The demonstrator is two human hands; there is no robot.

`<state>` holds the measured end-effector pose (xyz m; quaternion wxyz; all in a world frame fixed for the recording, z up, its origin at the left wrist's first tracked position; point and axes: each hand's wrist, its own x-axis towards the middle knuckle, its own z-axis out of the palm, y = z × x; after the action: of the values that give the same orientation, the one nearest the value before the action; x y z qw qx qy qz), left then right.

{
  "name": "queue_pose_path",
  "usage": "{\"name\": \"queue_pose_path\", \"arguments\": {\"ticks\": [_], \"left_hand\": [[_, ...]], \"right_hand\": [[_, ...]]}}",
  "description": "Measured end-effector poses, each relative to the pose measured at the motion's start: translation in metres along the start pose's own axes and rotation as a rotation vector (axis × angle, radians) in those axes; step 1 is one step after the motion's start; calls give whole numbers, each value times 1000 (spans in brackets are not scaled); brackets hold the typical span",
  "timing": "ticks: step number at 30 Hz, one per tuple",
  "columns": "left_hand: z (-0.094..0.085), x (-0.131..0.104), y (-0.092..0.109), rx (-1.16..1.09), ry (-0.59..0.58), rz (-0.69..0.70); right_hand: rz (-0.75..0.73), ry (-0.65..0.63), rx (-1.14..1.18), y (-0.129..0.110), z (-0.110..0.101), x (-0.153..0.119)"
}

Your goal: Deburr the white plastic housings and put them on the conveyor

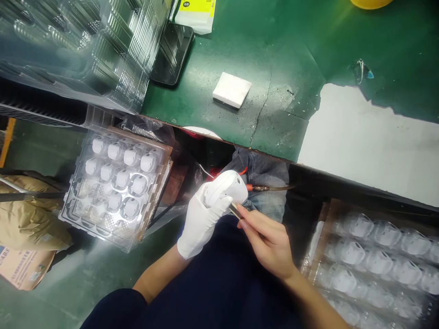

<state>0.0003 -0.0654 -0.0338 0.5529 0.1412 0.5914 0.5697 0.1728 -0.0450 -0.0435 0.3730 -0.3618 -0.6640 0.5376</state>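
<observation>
My left hand (199, 224), in a white glove, is wrapped round a rounded white plastic part (235, 186) above my lap. My bare right hand (267, 237) pinches a small flat dark strip (235, 210) between thumb and fingers. The strip's far end meets the lower edge of the white part, near my gloved thumb. Behind the white part, an orange-tipped tool with a hose (265, 188) lies over the jeans.
Clear trays of white parts stand at the left (118, 183) and lower right (380, 260). On the green table (274, 55) are a white block (232, 89), a black phone (173, 54), stacked clear trays (113, 50) and a white sheet (370, 141).
</observation>
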Motion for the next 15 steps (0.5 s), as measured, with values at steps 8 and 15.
{"name": "queue_pose_path", "arguments": {"ticks": [8,15], "left_hand": [[1,-2,1,61,-13,20],[-2,-1,9,195,-6,-8]], "right_hand": [[3,-7,-15,-4,1,-1],[-18,-10,-83,-8,-3,0]]}}
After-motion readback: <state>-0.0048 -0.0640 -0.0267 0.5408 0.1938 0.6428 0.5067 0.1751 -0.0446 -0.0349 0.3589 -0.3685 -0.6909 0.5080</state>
